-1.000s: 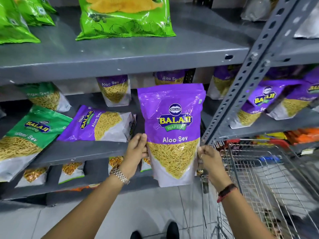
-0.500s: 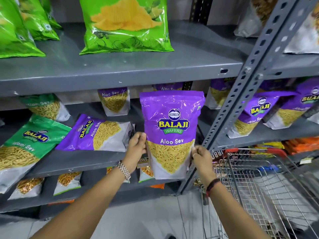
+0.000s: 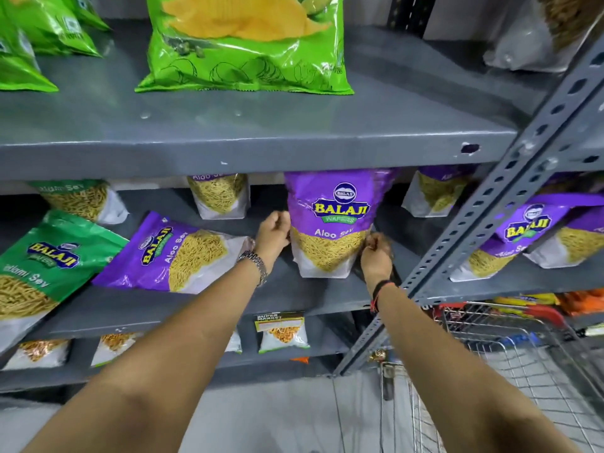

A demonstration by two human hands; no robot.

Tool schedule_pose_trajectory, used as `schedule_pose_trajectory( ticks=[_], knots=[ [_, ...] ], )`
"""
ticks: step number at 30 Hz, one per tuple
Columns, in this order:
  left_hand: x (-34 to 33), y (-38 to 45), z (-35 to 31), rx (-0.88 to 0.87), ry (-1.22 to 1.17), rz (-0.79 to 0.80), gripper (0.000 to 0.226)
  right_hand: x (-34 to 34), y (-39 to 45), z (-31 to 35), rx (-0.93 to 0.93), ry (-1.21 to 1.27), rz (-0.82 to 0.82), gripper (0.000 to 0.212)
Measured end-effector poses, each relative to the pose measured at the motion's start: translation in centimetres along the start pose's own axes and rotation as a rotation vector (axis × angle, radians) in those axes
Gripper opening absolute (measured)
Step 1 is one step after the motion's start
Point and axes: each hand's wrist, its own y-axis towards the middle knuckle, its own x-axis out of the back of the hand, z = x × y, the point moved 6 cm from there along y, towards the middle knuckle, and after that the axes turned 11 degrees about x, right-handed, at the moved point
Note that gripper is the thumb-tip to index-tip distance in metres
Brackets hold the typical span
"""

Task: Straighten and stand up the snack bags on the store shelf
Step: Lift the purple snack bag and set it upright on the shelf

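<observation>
- The purple Aloo Sev bag (image 3: 330, 223) stands upright on the middle shelf (image 3: 327, 299), its long axis vertical and its label facing out; its top edge goes up behind the front lip of the upper shelf (image 3: 248, 155).
- The left hand (image 3: 273, 233) grips the bag's left edge at about mid-height, fingers curled onto it.
- The right hand (image 3: 376, 253) pinches the bag's lower right edge, a little lower than the left, so the bag sits directly between the two hands.
- Whether the bag's base already rests fully on the shelf cannot be told for certain; it looks to be touching or very nearly so.
- Both hands are equally close to this bag, so the letting-go probably needs only that the bag stay balanced on its base.
- The next candidate, the fallen purple bag (image 3: 176, 253), lies flat just to the left of the left hand, its long axis slanting from upper left to lower right, its top towards the upper left.
- The left hand is plainly the nearer one for it; the right would have to cross the standing bag.
- Further left a green sev bag (image 3: 49, 266) also lies tipped over.
</observation>
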Motion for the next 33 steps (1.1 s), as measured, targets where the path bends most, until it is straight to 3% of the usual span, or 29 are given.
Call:
schedule_pose_trajectory(
  ticks=[4,8,11,13,15,18,21,23,28,31,33],
  knots=[
    [2.4,-1.4,0.3,-0.054,-0.122,-0.065,0.035,-1.4,-2.6,-3.5,-0.206,0.17,0.053,0.026],
    [9.9,-5.0,1.3,-0.265,-0.28,-0.368,0.012,-5.0,-7.7,-3.9,-0.234,0.195,0.352,0.015],
    [16.1,-6.8,4.3,-0.122,-0.5,-0.593,0.028,-8.5,-9.7,0.0,-0.082,0.14,0.451,0.022],
    [19.3,-7.7,6.5,0.099,-0.521,-0.686,0.024,-11.0,-9.9,4.3,0.173,0.01,0.459,0.018],
    [21.6,-8.0,8.0,0.254,-0.511,-0.667,0.026,-13.6,-10.2,8.8,0.416,-0.126,0.49,0.02],
    [23.3,-7.9,9.0,0.354,-0.492,-0.555,0.028,-17.6,-10.0,13.0,0.551,-0.233,0.561,0.025],
    [22.9,-7.5,9.9,0.507,-0.39,-0.308,0.027,-21.7,-9.2,14.2,0.513,-0.452,0.725,0.035],
    [22.8,-7.2,10.2,0.567,-0.283,-0.191,0.041,-24.1,-8.7,14.0,0.43,-0.555,0.816,0.042],
    [23.0,-6.4,10.1,0.56,-0.291,-0.137,0.038,-27.4,-8.1,13.3,0.367,-0.723,0.879,0.04],
    [23.3,-6.5,10.2,0.522,-0.367,-0.148,0.036,-27.0,-7.8,12.7,0.327,-0.692,0.818,0.028],
    [23.7,-7.0,10.2,0.474,-0.409,-0.146,0.021,-25.8,-8.0,12.4,0.332,-0.67,0.752,0.031]
  ],
)
